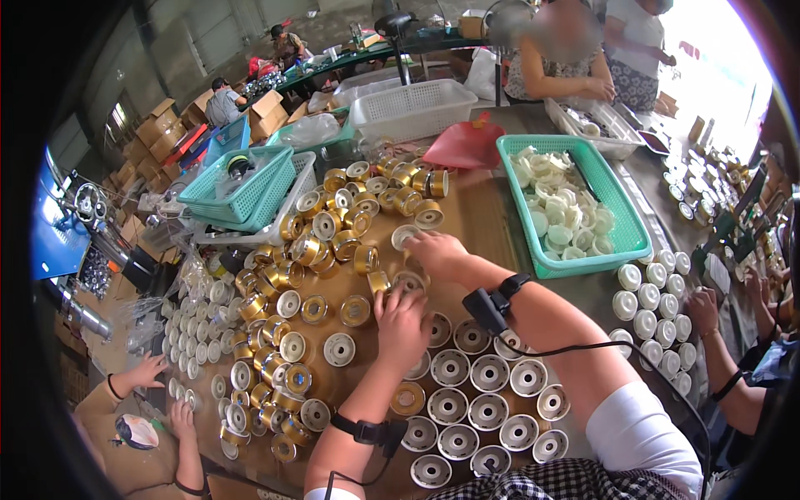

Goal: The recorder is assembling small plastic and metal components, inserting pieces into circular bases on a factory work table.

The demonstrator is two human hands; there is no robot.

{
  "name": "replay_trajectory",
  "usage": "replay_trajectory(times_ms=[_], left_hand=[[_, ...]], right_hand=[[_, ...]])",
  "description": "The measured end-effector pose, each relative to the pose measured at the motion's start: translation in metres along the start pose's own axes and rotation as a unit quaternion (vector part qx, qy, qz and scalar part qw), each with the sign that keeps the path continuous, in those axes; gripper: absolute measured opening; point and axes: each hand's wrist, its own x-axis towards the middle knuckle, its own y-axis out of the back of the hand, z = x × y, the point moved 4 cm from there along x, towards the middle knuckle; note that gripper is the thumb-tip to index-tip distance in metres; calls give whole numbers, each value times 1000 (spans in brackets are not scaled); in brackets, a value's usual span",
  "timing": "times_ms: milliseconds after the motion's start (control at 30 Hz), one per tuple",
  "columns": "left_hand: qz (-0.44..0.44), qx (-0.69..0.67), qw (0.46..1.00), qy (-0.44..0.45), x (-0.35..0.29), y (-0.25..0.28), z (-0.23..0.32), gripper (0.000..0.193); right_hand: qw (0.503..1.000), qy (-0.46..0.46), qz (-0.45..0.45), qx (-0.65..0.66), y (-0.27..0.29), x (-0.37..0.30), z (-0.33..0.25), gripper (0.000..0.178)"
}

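The brown-topped table [471, 204] carries all the parts within arm's reach, presumably so they can be slid rather than lifted; one fills the centre. The white basket [417, 121] and the stacked green baskets [221, 208] stand toward the far side and far left, probably to spare the middle: one white, two green in the stack. The single green basket [575, 268] at right appears to confine loose white pieces [560, 204], too overlapped to count. One red scoop [464, 147] lies just beside it. Of two grips, the left grip [402, 323] is palm-down, fingers bent over a blurred disc [409, 280] on the table, perhaps steadying it; the right grip [437, 252], slightly farther off, meets a white-faced disc [404, 234] at its rim. How tightly either closes cannot be told. Gold cups [307, 248] lie heaped at left, seemingly loose for easy picking: several dozen. White discs [488, 412] form rows at the near edge, likely for order: about sixteen, plus one gold-faced disc [408, 398]. White caps [645, 323], roughly seventeen, sit in close rows near the green basket.
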Motion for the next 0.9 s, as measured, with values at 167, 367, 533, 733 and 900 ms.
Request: replay_trajectory(times_ms=[167,367,533,733,900], left_hand=[[-12,-19,999,-41,17,-15,16,30],[-90,-28,993,-66,31,-21,30,20],[-76,-85,989,-93,-3,-8,38,19],[113,35,979,164,16,33,-54,59],[-48,94,982,154,30,5,-71,67]], right_hand=[[995,-57,-78,23,18,-21,22,34],[982,-174,-69,-31,21,-67,58,35],[993,-72,-48,-82,26,-119,56,31],[980,-8,-197,-14,41,-171,2,32],[990,-35,-139,-14,84,-106,-15,23]])
